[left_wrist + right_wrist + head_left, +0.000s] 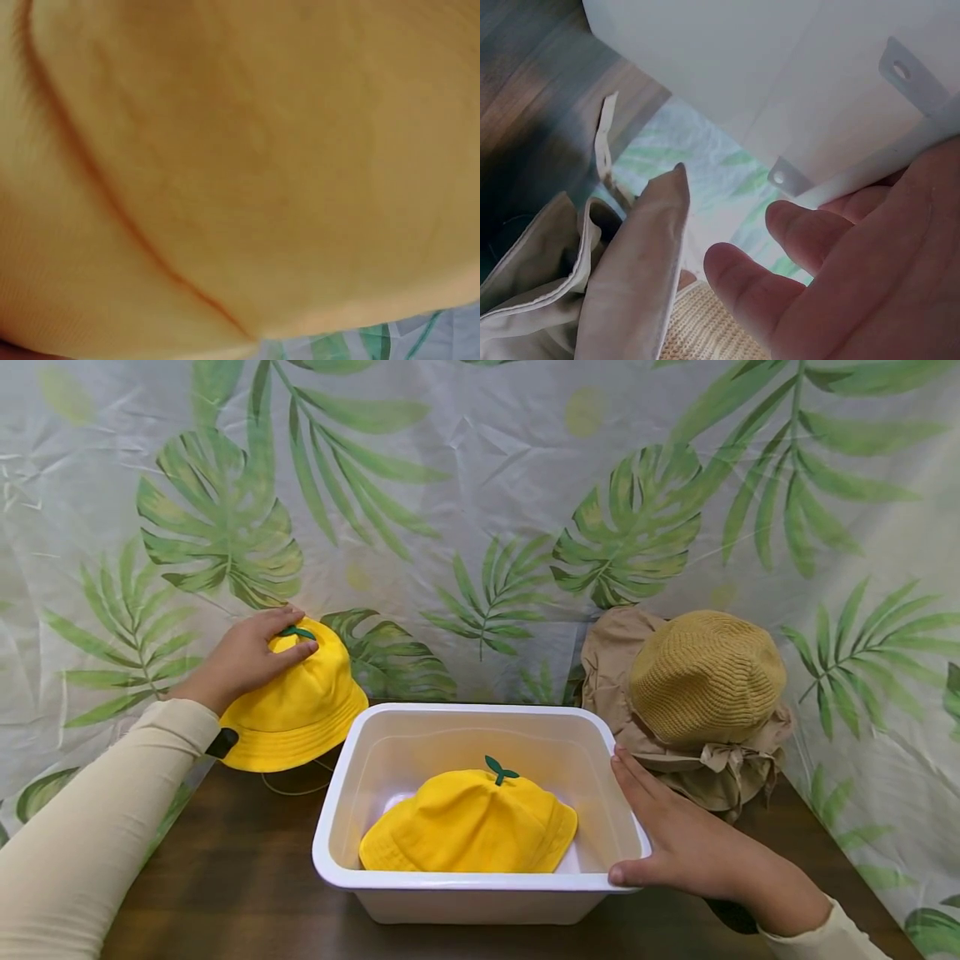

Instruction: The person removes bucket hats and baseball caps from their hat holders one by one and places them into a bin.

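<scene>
A dark wood-grain tabletop [247, 868] carries a white rectangular plastic tub [465, 882], the landmark here, its long axis running left to right. The person's right hand [697, 843] lies spread along the tub's right end, thumb on the front corner of the rim, fingers reaching back along the side. Inside the tub, a yellow fabric hat with a green sprout on top [472, 827] lies with its longer extent parallel to the tub's front rim.

To the tub's left and toward its back is the key relation: a second yellow fabric bucket hat [307, 718], tilted, its brim rising toward the tub and a thin cord [296, 792] looping below. The left hand [251, 656] is on it, thumb and fingers pinching the crown about the sprout (the left wrist view is too blurred to confirm the grip); the right hand is across the tub.

Beyond the tub's right back corner, a mustard knitted hat [708, 677] sits on a crumpled beige cloth hat [611, 668]. Behind the tub hangs a pale leaf-printed backdrop [495, 485]. No brand, label or writing can be read.
</scene>
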A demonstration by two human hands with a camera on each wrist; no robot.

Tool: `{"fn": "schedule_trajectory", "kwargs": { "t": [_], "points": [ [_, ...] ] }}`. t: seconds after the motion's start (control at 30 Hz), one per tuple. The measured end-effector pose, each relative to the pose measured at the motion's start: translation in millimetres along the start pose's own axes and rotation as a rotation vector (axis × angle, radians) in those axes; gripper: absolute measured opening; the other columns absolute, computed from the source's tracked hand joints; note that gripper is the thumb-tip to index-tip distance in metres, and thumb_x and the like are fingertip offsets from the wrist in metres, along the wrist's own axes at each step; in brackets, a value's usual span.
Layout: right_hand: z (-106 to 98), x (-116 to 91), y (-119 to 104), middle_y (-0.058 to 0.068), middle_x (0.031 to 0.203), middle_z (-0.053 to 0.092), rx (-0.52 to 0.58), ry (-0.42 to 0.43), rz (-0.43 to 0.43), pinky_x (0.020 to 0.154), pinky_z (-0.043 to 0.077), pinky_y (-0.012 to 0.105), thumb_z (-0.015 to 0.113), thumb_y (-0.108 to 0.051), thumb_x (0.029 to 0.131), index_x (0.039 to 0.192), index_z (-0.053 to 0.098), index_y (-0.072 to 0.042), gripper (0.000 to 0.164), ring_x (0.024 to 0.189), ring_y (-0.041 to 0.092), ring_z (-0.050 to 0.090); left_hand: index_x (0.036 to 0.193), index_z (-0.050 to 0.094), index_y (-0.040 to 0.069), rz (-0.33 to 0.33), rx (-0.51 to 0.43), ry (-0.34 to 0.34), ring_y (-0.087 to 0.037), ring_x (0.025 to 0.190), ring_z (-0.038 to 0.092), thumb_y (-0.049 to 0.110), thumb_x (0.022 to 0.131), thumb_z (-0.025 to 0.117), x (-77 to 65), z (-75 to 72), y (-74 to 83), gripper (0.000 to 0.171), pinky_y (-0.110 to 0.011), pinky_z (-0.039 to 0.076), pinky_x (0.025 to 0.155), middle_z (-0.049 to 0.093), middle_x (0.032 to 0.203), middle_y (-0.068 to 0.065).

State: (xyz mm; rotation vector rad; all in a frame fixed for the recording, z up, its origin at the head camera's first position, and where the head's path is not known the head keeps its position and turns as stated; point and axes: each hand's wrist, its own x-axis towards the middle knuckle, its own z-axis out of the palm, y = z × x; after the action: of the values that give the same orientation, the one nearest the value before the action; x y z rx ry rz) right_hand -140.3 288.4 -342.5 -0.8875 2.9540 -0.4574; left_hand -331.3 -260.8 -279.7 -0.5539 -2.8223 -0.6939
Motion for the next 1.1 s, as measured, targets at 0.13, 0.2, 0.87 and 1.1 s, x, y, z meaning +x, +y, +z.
{"fn": "schedule_trajectory", "kwargs": {
  "t": [0.13, 0.2, 0.87, 1.1],
  "points": [
    [0.0, -0.2, 0.2, 0.018, 0.165, 0.004, -0.003, 0.003, -0.001, 0.102, 0.038, 0.06, 0.072, -0.06, 0.081, 0.159, 0.007, -0.002, 0.117, 0.142, 0.045, 0.025, 0.15, 0.041, 0.002, -0.021, -0.019, 0.002, -0.044, 0.144, 0.023, 0.051, 0.102, 0.046, 0.2, 0.5, 1.7, 0.07, -0.061, 0.019, 0.113, 0.03, 0.158, -0.022],
    [-0.3, -0.2, -0.4, 0.018, 0.165, 0.004, -0.01, 0.006, -0.011, 0.102, 0.039, 0.06, 0.071, -0.06, 0.081, 0.159, 0.006, -0.002, 0.117, 0.142, 0.045, 0.025, 0.15, 0.042, 0.002, -0.036, -0.03, 0.004, -0.044, 0.144, 0.023, 0.051, 0.104, 0.04, -0.1, 0.5, 3.8, 0.067, -0.062, 0.019, 0.113, 0.03, 0.158, -0.021],
    [0.2, -0.9, -2.3, 0.017, 0.165, 0.005, -0.018, 0.017, -0.025, 0.1, 0.04, 0.06, 0.071, -0.061, 0.081, 0.159, 0.006, -0.004, 0.117, 0.142, 0.043, 0.028, 0.154, 0.036, 0.006, -0.168, -0.071, 0.004, -0.046, 0.142, 0.026, 0.051, 0.099, 0.051, 0.8, -0.7, 3.8, 0.073, -0.063, 0.024, 0.11, 0.032, 0.157, -0.019],
    [0.8, -1.0, -2.3, 0.017, 0.165, 0.006, -0.023, 0.027, -0.021, 0.101, 0.04, 0.06, 0.071, -0.061, 0.081, 0.159, 0.006, -0.003, 0.117, 0.142, 0.043, 0.028, 0.15, 0.043, 0.005, -0.193, -0.066, 0.009, -0.048, 0.138, 0.03, 0.046, 0.1, 0.05, 2.4, -1.6, 9.3, 0.065, -0.063, 0.027, 0.108, 0.039, 0.152, -0.024]
  ]
}}
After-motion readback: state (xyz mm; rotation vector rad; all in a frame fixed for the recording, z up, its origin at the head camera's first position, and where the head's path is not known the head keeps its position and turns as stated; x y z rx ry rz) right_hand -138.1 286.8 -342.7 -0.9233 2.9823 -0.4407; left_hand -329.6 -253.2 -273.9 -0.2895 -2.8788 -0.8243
